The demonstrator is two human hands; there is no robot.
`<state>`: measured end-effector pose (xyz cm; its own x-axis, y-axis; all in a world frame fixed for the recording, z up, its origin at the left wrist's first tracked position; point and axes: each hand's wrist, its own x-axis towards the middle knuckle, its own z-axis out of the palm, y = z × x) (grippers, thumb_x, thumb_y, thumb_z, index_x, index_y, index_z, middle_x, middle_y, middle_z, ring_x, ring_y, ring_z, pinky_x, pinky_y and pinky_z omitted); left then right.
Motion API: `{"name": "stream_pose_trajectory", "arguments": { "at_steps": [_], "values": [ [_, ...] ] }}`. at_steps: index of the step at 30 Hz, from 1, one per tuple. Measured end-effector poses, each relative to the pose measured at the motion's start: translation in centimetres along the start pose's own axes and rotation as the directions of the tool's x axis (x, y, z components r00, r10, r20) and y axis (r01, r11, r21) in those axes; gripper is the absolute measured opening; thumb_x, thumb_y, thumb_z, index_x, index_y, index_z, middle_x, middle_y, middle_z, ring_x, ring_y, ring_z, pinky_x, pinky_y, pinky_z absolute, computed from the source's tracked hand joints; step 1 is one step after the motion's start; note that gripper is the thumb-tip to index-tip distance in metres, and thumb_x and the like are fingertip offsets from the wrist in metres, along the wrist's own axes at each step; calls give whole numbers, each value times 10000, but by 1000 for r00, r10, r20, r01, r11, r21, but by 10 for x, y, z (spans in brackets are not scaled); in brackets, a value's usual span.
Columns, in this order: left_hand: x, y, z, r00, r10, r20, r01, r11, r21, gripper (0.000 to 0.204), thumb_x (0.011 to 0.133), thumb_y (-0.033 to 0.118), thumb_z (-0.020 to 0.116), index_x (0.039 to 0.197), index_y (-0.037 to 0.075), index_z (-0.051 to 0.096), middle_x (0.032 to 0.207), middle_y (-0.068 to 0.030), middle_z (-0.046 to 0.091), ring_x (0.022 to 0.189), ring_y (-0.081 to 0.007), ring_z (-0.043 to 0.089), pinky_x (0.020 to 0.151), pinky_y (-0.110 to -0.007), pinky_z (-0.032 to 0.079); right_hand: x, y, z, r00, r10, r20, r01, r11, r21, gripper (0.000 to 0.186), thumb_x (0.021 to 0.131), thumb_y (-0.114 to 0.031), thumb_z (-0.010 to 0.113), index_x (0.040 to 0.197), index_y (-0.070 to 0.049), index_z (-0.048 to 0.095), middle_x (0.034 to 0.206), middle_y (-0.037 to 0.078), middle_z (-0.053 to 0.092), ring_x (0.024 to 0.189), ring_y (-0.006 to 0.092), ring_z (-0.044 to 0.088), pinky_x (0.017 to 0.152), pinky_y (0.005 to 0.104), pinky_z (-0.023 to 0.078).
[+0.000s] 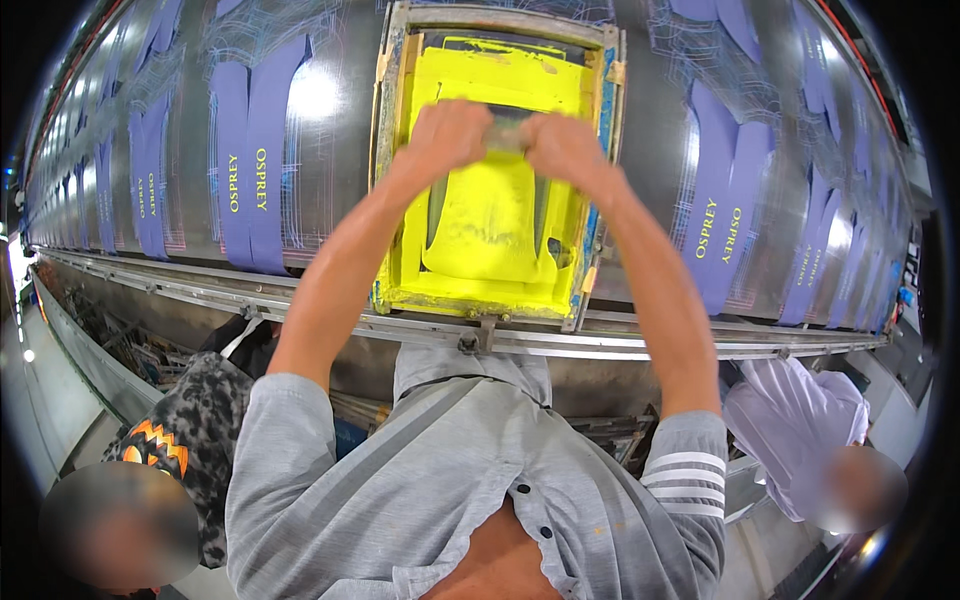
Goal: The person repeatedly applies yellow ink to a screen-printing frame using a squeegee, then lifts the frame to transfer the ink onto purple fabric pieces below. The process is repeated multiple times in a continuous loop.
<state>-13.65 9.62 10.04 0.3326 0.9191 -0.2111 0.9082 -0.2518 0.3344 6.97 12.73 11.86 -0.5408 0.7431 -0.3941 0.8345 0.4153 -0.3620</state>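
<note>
A screen-printing frame (614,100) lies across the long dark table, its mesh coated in bright yellow ink (490,215). Over its upper half, my left hand (452,133) and my right hand (562,147) are closed around the handle of a squeegee (507,136). Only a short grey-green stretch of the handle shows between my fists; the blade is hidden. Both arms reach straight forward over the frame. Below the hands, the ink is smeared thick towards the near edge of the screen.
Purple fabric pieces (268,150) with yellow lettering lie in pairs left and right of the frame. A metal rail (640,342) runs along the table's near edge. One person in patterned dark clothing (190,400) stands at left, another in a pale shirt (790,420) at right.
</note>
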Motion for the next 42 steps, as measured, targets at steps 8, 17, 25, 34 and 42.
{"name": "stream_pose_trajectory", "arguments": {
  "at_steps": [8, 17, 25, 34, 42],
  "values": [
    [-27, 1, 25, 999, -46, -23, 45, 999, -16, 212, 719, 105, 664, 898, 163, 761, 800, -130, 715, 772, -354, 701, 672, -495, 540, -10, -12, 50, 976, -82, -204, 70, 995, -67, 115, 795, -95, 619, 850, -87, 719, 850, 139, 705, 812, 377, 687, 745, 512, 553],
    [-234, -15, 128, 999, -18, -26, 11, 969, -246, 215, 707, 58, 638, 854, 168, 752, 759, -138, 697, 747, -362, 695, 629, -500, 529, -128, -139, 204, 977, -83, -194, 86, 996, 7, 59, 764, -64, 634, 764, -87, 688, 798, 125, 662, 796, 335, 671, 841, 479, 533],
    [-85, -11, 78, 999, -41, 8, 42, 998, -51, 163, 734, 124, 649, 848, 155, 761, 777, -154, 710, 782, -374, 706, 686, -512, 547, -41, -38, 108, 997, -43, -69, 40, 998, -46, 120, 772, -139, 641, 845, -119, 734, 849, 152, 723, 817, 373, 709, 705, 493, 559],
    [-36, 46, 66, 999, -18, 44, 20, 998, -60, 208, 716, 89, 665, 891, 143, 764, 791, -143, 711, 728, -359, 697, 645, -492, 541, -59, 20, 79, 985, -81, -152, 74, 996, -48, 90, 770, -101, 644, 839, -100, 703, 842, 124, 688, 864, 340, 690, 898, 521, 517],
    [-168, 112, 134, 997, -39, -69, 23, 978, -209, 221, 675, 20, 640, 879, 79, 700, 822, -111, 700, 779, -333, 701, 633, -457, 543, -183, -17, 165, 988, -103, -113, 102, 995, -17, 159, 786, -121, 690, 932, -58, 697, 923, 138, 668, 949, 297, 670, 1026, 532, 448]
  ]
}}
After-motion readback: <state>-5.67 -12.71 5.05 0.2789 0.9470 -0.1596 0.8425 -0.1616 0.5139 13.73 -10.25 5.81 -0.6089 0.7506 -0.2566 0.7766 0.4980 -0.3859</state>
